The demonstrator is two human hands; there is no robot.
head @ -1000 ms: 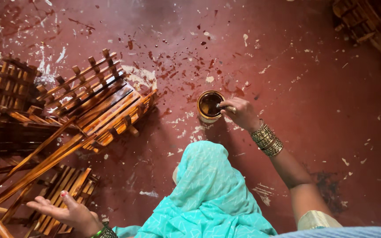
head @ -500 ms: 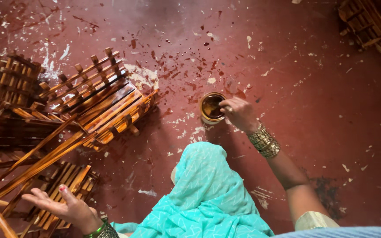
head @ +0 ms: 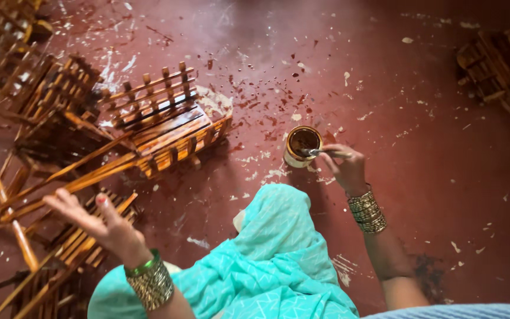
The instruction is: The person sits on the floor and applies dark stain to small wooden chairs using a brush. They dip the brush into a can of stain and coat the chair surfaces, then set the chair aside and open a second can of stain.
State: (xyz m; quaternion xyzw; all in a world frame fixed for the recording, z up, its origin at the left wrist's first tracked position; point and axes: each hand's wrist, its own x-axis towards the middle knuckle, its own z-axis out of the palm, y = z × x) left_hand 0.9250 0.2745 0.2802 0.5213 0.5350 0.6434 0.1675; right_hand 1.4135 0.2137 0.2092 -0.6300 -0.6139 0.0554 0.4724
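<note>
My right hand grips a thin brush whose tip dips into a small open can of brown varnish on the red floor. Gold bangles ring that wrist. My left hand hovers open, fingers spread, over a flat slatted wooden piece at the lower left, holding nothing. A glossy, varnished slatted wooden frame lies left of the can. My knee under turquoise cloth fills the bottom centre.
More slatted wooden frames pile up at the far left. Another dark wooden frame sits at the top right. The red floor is spattered with brown drips and white flecks.
My right hand has drawn back from over the can to its right side, brush tip still in the can. My left hand has lifted slightly above the slats.
</note>
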